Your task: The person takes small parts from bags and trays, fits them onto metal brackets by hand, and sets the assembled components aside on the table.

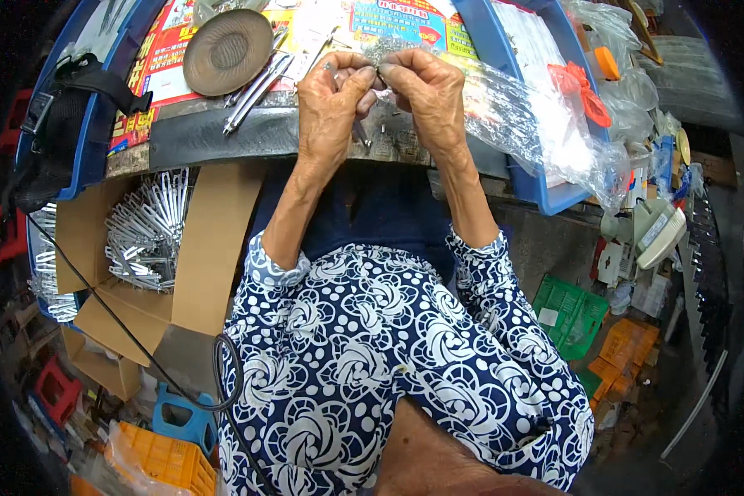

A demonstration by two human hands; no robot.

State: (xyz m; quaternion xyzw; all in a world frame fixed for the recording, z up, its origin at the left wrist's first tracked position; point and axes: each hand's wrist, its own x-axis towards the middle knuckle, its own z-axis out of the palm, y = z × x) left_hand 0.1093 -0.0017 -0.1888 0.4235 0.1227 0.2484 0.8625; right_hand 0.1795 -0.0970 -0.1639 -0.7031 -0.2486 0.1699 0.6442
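Note:
Over the worktable's near edge, my left hand (332,101) and my right hand (428,89) meet with thumbs and forefingers pinched together. Whatever sits between the fingertips is too small to make out. Just beyond them lies a heap of tiny shiny parts (388,48), seemingly on or in clear plastic. Several slim silver metal strips (258,93) rest to the left of my left hand, beside a round brown dish-like disc (228,51). A clear plastic bag (504,103) stretches to the right from near my right hand.
Blue trays (546,194) flank the table on both sides. At lower left, an open cardboard box (215,223) holds many silver metal parts (150,231). A black cable (124,326) hangs nearby. Orange crates (165,459), a blue stool (182,422) and a green case (569,314) stand below.

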